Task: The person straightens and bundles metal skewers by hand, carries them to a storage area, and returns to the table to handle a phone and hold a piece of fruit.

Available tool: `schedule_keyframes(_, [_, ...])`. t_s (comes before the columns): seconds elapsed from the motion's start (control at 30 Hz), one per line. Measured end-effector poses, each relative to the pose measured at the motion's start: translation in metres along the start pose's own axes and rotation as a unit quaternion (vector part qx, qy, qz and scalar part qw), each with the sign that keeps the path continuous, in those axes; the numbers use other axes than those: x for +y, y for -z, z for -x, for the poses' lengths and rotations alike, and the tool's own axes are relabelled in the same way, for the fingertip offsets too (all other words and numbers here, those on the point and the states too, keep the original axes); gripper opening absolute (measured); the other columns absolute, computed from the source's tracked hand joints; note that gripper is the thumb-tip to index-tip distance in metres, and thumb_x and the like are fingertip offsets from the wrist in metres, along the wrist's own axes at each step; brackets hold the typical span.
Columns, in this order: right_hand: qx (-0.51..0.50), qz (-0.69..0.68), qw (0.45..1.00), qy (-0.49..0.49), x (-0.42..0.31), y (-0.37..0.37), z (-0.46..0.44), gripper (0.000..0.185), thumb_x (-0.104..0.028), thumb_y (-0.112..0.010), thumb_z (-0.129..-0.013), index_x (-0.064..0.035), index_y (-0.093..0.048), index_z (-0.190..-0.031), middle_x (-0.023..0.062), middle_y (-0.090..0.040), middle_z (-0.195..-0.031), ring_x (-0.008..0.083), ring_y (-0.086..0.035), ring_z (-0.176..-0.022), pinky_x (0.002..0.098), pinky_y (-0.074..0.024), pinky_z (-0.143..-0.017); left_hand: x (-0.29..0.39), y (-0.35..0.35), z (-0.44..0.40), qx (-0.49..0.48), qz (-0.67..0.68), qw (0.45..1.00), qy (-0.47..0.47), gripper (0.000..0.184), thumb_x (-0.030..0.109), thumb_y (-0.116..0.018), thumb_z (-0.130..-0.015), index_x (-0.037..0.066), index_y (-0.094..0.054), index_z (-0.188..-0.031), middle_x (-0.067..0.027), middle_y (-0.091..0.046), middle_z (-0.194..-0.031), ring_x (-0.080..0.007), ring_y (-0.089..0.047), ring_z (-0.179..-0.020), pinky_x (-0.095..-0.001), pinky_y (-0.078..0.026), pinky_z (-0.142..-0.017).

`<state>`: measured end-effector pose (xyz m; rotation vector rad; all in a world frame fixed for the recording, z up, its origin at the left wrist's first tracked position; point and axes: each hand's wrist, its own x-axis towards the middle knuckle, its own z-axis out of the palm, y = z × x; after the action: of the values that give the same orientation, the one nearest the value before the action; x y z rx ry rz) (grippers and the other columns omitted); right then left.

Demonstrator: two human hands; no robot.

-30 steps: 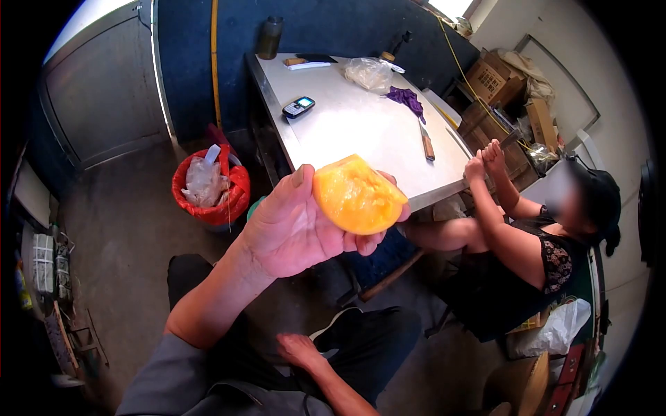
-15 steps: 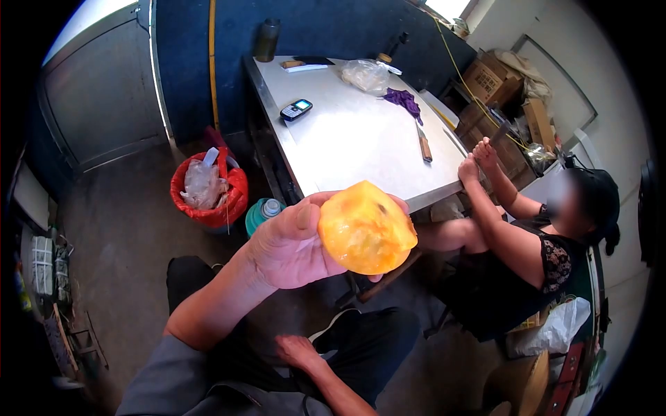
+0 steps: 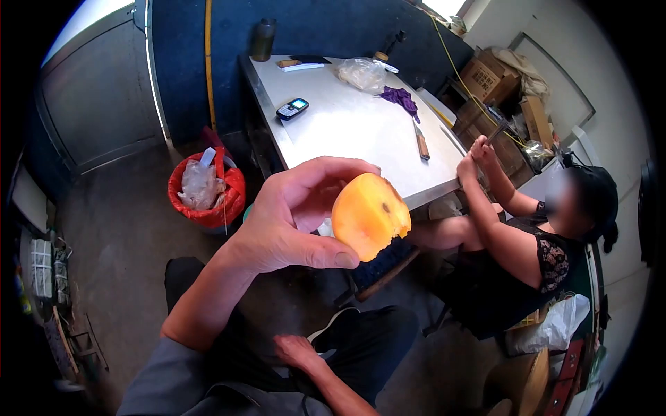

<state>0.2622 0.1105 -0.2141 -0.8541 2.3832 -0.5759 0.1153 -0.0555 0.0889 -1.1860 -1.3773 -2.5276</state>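
My left hand (image 3: 298, 215) is raised in the middle of the view, with a peeled yellow-orange fruit (image 3: 368, 216) between thumb and fingers. The thumb presses on its lower left side and the fingers curve over and behind it. The fruit has smooth, wet flesh, a small dark spot and a ragged, bitten-looking edge on the right. Low in the view, my right hand (image 3: 300, 351) rests on my dark trousers, its back turned up. The fingers of that hand are mostly hidden, and I cannot see whether anything is in them.
Beyond the fruit stands a white table (image 3: 326, 145) bearing a mobile phone (image 3: 292, 109), a knife (image 3: 422, 143), a purple cloth (image 3: 401, 102) and a plastic bag (image 3: 362, 75). A red-lined bin (image 3: 232, 197) is left of it. Another person (image 3: 548, 243) sits at right, holding a blade-like object.
My left hand has turned the fruit, so its smooth side and dark spot now face me. The thumb has moved from the upper left to below it. My right hand stays put.
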Motion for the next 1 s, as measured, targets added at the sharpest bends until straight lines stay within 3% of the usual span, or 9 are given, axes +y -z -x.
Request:
schedule_keyframes(0.33, [-0.005, 0.003, 1.000, -0.001, 0.002, -0.001, -0.001, 0.021, -0.019, -0.055, -0.083, -0.0033, -0.055, -0.096, 0.0209, -0.062, -0.093, 0.0399, -0.060, -0.090, 0.0506, -0.0486, -0.075, -0.002, -0.001, 0.002, 0.002, -0.009, 1.000, -0.006, 0.078, 0.005, -0.085, -0.064, -0.002, -0.046, -0.131, -0.0101, -0.053, -0.125, -0.0170, -0.052, -0.118, -0.0325, -0.038, -0.106])
schedule_keyframes(0.4, [-0.008, 0.002, 1.000, -0.003, 0.002, 0.000, -0.002, 0.020, -0.020, -0.055, -0.083, -0.0036, -0.055, -0.096, 0.0207, -0.062, -0.092, 0.0401, -0.060, -0.089, 0.0509, -0.0484, -0.074, -0.005, -0.001, 0.001, 0.038, 0.058, 0.997, 0.036, 0.083, 0.018, -0.088, -0.061, -0.001, -0.047, -0.131, -0.0134, -0.055, -0.124, -0.0222, -0.056, -0.114, -0.0352, -0.045, -0.099])
schedule_keyframes(0.43, [-0.008, 0.002, 1.000, -0.003, 0.003, -0.001, -0.002, 0.020, -0.020, -0.055, -0.083, -0.0036, -0.055, -0.096, 0.0207, -0.062, -0.092, 0.0401, -0.060, -0.089, 0.0509, -0.0484, -0.074, -0.006, -0.003, 0.001, 0.037, 0.058, 0.997, 0.035, 0.083, 0.018, -0.088, -0.061, -0.001, -0.047, -0.131, -0.0134, -0.055, -0.124, -0.0222, -0.056, -0.114, -0.0352, -0.045, -0.099])
schedule_keyframes(0.5, [0.005, -0.005, 1.000, 0.007, 0.004, -0.002, -0.001, 0.020, -0.020, -0.055, -0.083, -0.0036, -0.054, -0.095, 0.0206, -0.062, -0.091, 0.0404, -0.060, -0.088, 0.0509, -0.0483, -0.074, -0.009, -0.008, 0.002, 0.051, 0.185, 0.978, 0.076, 0.079, 0.027, -0.086, -0.066, -0.001, -0.048, -0.129, -0.0152, -0.053, -0.127, -0.0251, -0.054, -0.118, -0.0369, -0.045, -0.100])
schedule_keyframes(0.63, [0.004, -0.001, 1.000, 0.001, 0.002, -0.001, -0.001, 0.020, -0.020, -0.055, -0.082, -0.0031, -0.054, -0.094, 0.0208, -0.061, -0.090, 0.0405, -0.060, -0.087, 0.0509, -0.0483, -0.073, -0.018, -0.011, 0.003, -0.001, 0.309, 0.947, 0.087, 0.068, 0.024, -0.081, -0.074, 0.000, -0.050, -0.129, -0.0133, -0.051, -0.130, -0.0250, -0.052, -0.120, -0.0374, -0.043, -0.101])
schedule_keyframes(0.7, [0.008, -0.001, 1.000, 0.006, 0.003, -0.003, -0.001, 0.020, -0.019, -0.054, -0.081, -0.0027, -0.054, -0.093, 0.0212, -0.061, -0.090, 0.0407, -0.060, -0.086, 0.0508, -0.0484, -0.073, -0.022, -0.013, 0.004, -0.030, 0.412, 0.900, 0.139, 0.065, 0.028, -0.077, -0.078, 0.001, -0.049, -0.130, -0.0147, -0.050, -0.131, -0.0271, -0.051, -0.120, -0.0413, -0.045, -0.098])
schedule_keyframes(0.83, [0.007, -0.007, 1.000, 0.004, 0.003, -0.002, -0.001, 0.020, -0.018, -0.054, -0.081, -0.0026, -0.054, -0.093, 0.0214, -0.061, -0.090, 0.0408, -0.060, -0.086, 0.0510, -0.0485, -0.073, -0.030, -0.015, 0.004, -0.045, 0.453, 0.878, 0.147, 0.061, 0.029, -0.074, -0.081, 0.003, -0.048, -0.130, -0.0159, -0.048, -0.132, -0.0294, -0.051, -0.119, -0.0446, -0.046, -0.096])
schedule_keyframes(0.9, [0.000, -0.007, 1.000, -0.001, 0.001, 0.001, -0.001, 0.020, -0.017, -0.053, -0.081, -0.0024, -0.054, -0.094, 0.0218, -0.061, -0.089, 0.0409, -0.060, -0.087, 0.0510, -0.0486, -0.073, -0.026, -0.020, 0.004, -0.007, 0.407, 0.894, 0.188, 0.084, 0.042, -0.077, -0.074, -0.002, -0.038, -0.134, -0.0195, -0.047, -0.125, -0.0303, -0.054, -0.108, -0.0388, -0.046, -0.091])
schedule_keyframes(1.0, [0.003, -0.005, 1.000, 0.002, -0.001, 0.002, -0.001, 0.020, -0.018, -0.053, -0.081, -0.0025, -0.054, -0.094, 0.0221, -0.062, -0.089, 0.0410, -0.060, -0.087, 0.0513, -0.0486, -0.073, -0.027, -0.020, 0.004, -0.008, 0.426, 0.883, 0.196, 0.086, 0.042, -0.078, -0.074, -0.002, -0.036, -0.135, -0.0202, -0.047, -0.123, -0.0295, -0.054, -0.108, -0.0385, -0.045, -0.092])
